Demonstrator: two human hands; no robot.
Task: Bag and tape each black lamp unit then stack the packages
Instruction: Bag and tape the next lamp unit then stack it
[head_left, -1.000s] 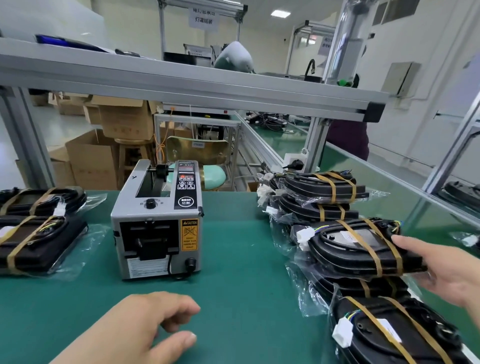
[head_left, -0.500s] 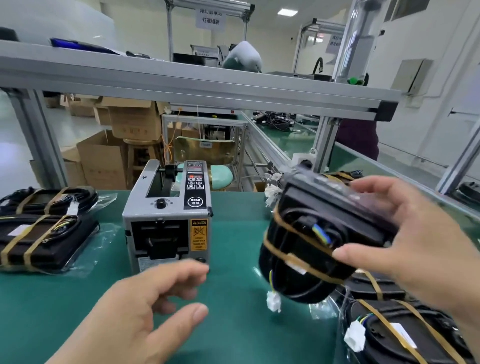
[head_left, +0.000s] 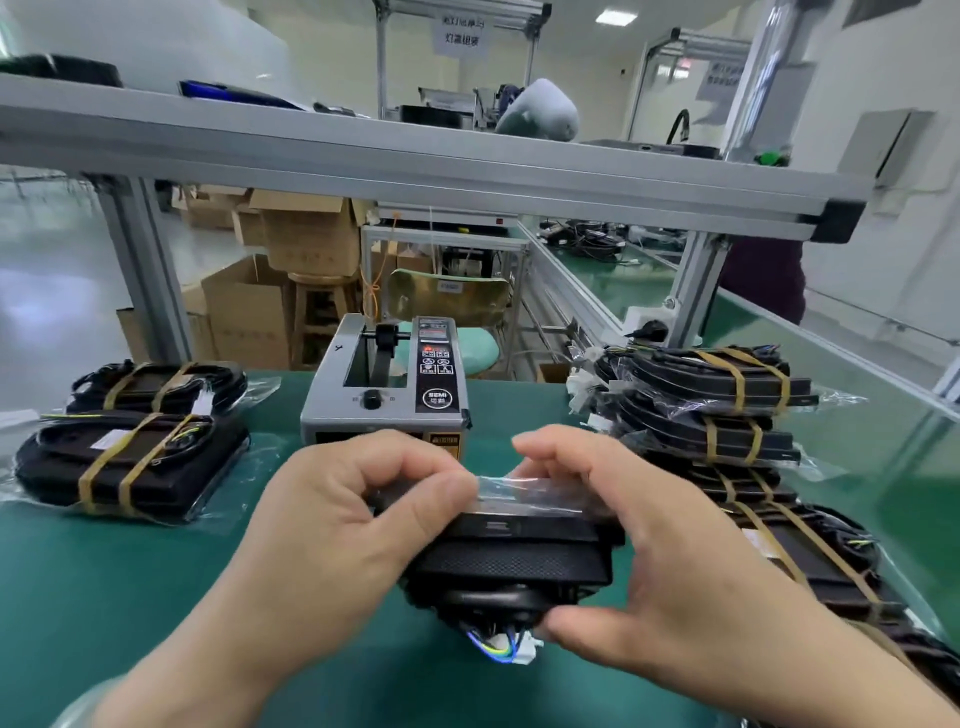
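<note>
A black lamp unit (head_left: 514, 561) in a clear plastic bag is held edge-up above the green table, its coloured wires and white plug hanging below. My left hand (head_left: 332, 525) pinches the bag's top edge at the left. My right hand (head_left: 654, 561) grips the unit's right side, with its fingers on the bag's clear flap (head_left: 524, 491). Two bagged, taped units (head_left: 130, 457) lie at the left. A pile of taped units (head_left: 727, 410) runs along the right side.
A grey tape dispenser (head_left: 384, 389) stands on the green table (head_left: 130, 587) just behind my hands. An aluminium frame shelf (head_left: 415, 156) crosses overhead. Cardboard boxes (head_left: 306, 239) and a stool sit behind the bench.
My right hand lifted a unit off the right pile and carried it to the centre. My left hand rose and took hold of the bag's top edge.
</note>
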